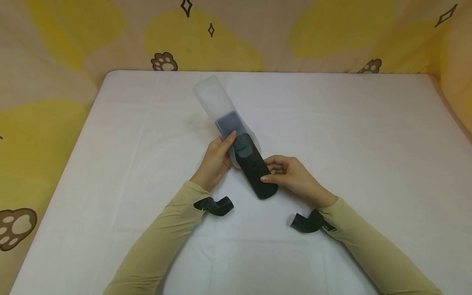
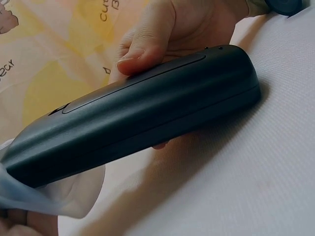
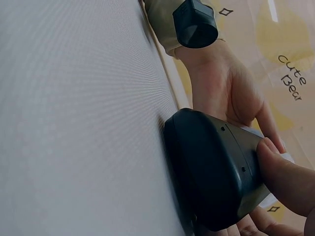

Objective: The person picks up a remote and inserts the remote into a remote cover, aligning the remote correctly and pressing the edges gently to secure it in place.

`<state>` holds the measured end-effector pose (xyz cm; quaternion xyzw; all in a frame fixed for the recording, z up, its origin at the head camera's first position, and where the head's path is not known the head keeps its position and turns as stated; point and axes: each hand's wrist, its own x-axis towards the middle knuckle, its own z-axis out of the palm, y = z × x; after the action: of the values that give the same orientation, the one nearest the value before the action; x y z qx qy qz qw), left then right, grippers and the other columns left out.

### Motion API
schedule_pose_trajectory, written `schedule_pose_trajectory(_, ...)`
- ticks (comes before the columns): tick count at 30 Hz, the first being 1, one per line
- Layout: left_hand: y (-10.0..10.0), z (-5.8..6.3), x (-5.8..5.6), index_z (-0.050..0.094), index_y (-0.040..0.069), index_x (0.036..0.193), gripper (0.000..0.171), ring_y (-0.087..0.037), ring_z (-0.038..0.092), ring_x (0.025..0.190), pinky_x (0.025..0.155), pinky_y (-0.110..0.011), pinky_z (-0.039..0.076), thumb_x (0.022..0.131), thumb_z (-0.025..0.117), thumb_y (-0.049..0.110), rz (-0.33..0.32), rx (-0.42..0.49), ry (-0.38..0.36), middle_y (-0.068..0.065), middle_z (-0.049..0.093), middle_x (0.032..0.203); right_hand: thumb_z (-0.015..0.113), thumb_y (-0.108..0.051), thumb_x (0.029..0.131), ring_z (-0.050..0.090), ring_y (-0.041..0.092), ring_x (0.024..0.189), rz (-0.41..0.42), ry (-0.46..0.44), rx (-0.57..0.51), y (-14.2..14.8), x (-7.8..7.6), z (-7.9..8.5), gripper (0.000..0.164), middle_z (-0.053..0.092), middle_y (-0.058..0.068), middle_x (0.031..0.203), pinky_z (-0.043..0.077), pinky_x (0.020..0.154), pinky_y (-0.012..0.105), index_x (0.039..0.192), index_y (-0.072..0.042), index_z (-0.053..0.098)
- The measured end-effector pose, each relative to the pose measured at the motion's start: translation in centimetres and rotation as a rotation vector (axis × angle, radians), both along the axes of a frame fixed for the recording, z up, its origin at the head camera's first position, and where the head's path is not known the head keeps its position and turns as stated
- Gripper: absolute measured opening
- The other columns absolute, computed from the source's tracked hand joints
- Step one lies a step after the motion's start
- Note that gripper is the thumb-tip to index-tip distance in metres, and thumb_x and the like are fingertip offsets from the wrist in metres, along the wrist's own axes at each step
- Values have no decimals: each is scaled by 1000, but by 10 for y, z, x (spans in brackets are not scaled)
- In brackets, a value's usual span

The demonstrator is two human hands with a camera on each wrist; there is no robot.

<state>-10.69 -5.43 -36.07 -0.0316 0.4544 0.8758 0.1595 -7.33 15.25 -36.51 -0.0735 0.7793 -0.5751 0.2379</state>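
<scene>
A long black remote control [image 1: 254,170] is held slanting over the white table, its battery-cover side facing up. Its far part sits inside a translucent soft sleeve [image 1: 212,96], whose far end hangs flat and unfilled. My left hand [image 1: 215,162] grips the sleeve near its mouth, thumb on top, the other fingers mostly hidden beneath. At the near end, my right hand [image 1: 289,174] pinches the remote, thumb on its upper face and fingers at its side and underneath. In the left wrist view, the sleeve's edge [image 2: 83,196] flares loosely below the remote.
A white cloth covers the table [image 1: 368,123]. Behind and beside it hangs a yellow patterned curtain [image 1: 228,37]. Black wrist cameras [image 1: 219,206] stick out inward from both sleeves, close to the work.
</scene>
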Motion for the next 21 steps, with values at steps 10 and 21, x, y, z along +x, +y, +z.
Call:
schedule_pose_trajectory(10,0,-2,0,49,1,107,15,-10,62,90,80,-23,50,101,41,12,-4,14,7,-2,64,94,75,-11,80,64,18,85,-2,-7,3,0,0,-1,40,67,9,93,51,73,23,115,0,60)
schedule_pose_trajectory(21,0,-2,1,49,0,107,16,-10,61,89,78,-23,50,102,40,12,-36,10,24,-1,64,94,74,-7,79,64,14,80,-7,-1,-38,0,0,-1,38,68,8,89,51,70,22,113,5,61)
